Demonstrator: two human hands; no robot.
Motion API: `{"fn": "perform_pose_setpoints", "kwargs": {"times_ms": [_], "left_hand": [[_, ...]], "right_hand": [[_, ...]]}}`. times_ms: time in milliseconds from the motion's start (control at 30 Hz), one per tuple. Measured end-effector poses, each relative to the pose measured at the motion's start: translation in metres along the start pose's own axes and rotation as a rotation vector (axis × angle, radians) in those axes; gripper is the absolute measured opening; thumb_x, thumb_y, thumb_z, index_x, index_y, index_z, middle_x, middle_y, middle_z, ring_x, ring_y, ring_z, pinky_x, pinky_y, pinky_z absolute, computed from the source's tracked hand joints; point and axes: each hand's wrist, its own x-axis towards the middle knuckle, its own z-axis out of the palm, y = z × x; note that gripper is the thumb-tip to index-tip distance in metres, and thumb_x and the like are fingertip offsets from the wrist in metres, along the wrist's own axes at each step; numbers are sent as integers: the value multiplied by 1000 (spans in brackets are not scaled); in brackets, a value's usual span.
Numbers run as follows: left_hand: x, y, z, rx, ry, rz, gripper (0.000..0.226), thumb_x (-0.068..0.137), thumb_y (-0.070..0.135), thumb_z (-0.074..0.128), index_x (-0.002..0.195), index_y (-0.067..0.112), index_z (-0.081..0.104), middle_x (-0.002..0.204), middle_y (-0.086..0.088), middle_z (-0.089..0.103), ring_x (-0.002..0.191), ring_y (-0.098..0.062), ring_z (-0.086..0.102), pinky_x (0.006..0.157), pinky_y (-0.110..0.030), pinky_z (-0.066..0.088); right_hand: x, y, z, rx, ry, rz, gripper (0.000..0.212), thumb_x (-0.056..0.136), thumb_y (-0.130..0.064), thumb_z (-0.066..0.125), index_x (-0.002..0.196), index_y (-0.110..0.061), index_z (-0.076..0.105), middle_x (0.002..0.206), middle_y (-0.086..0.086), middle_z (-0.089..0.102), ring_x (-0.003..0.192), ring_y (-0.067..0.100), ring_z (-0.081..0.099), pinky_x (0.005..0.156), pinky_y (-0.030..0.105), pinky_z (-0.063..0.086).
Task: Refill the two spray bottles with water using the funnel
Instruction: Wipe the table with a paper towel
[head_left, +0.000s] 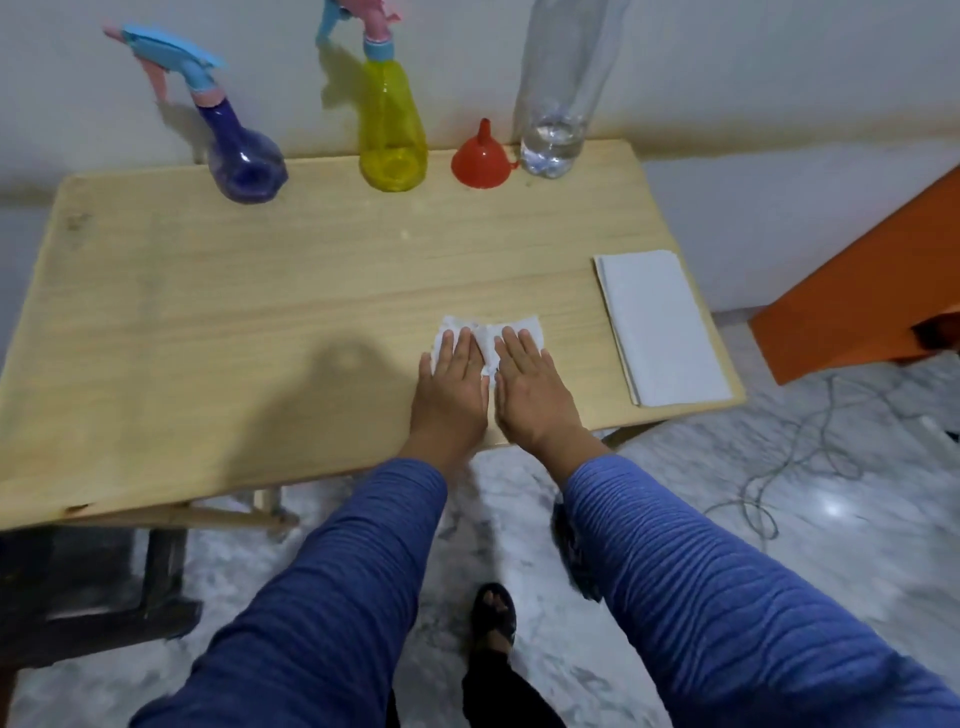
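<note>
So along the table's back edge: purple spray bottle, yellow spray bottle, funnel upside down, nearly drained water bottle. Caps on, looks about finished. Left hand and right hand press flat, gripping nothing, on a tissue near the front edge.

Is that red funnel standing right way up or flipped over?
Flipped over: the red funnel rests wide mouth down on the table, spout pointing up.
</note>
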Motion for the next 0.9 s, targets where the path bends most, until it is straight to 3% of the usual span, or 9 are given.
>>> {"fn": "perform_pose_setpoints", "kwargs": {"times_ms": [167,333,400,500,600,733,833,900], "left_hand": [[13,50,11,17,5,74,53,104,23,16,150,7,-3,160,-10,-2,148,-26,-4,117,-43,1],[9,51,11,119,-63,149,52,102,24,9,150,5,-1,160,-11,0,148,-27,-2,117,-43,4],[-2,48,2,103,-78,164,58,98,26,3,150,2,10,159,-14,10,147,-30,7,116,-44,12],[-24,37,-3,114,36,206,47,96,20,30,133,-2,49,140,-17,49,131,-33,45,100,-45,44],[-46,10,-4,126,92,243,41,93,19,39,120,-1,63,125,-15,62,118,-30,59,88,-42,54],[-80,-42,-8,157,126,151,42,91,18,59,129,0,56,135,-15,54,127,-30,51,96,-43,48],[-104,-93,-9,148,9,51,51,104,23,28,149,3,15,158,-12,14,147,-27,12,116,-44,17],[-119,-126,-12,140,-37,-18,53,104,28,19,151,9,1,161,-6,-1,148,-22,-3,117,-43,5]], "right_hand": [[-19,47,-13,-10,-2,95,52,102,-20,21,149,-6,4,159,8,-3,147,20,-7,119,34,-4],[-28,44,-8,4,-11,167,52,102,-18,20,149,-6,0,159,8,-9,146,22,-12,118,35,-7],[-32,34,-4,11,-3,189,53,102,-21,20,149,-7,0,159,9,-9,146,23,-13,118,36,-7],[-38,15,3,7,-9,208,53,103,-23,18,149,-7,0,159,9,-9,146,23,-13,118,36,-8],[-45,-14,13,4,-15,200,53,103,-23,17,149,-7,-1,159,10,-10,146,23,-14,118,36,-8],[-51,-73,33,19,-13,144,54,102,-24,18,150,-7,-1,159,10,-10,146,23,-14,117,35,-9],[-51,-126,51,55,-13,74,54,102,-24,19,149,-6,2,159,11,-8,146,24,-12,117,36,-9],[-48,-156,65,68,-16,36,54,102,-23,20,149,-5,2,159,11,-8,146,25,-12,117,37,-9]]}}
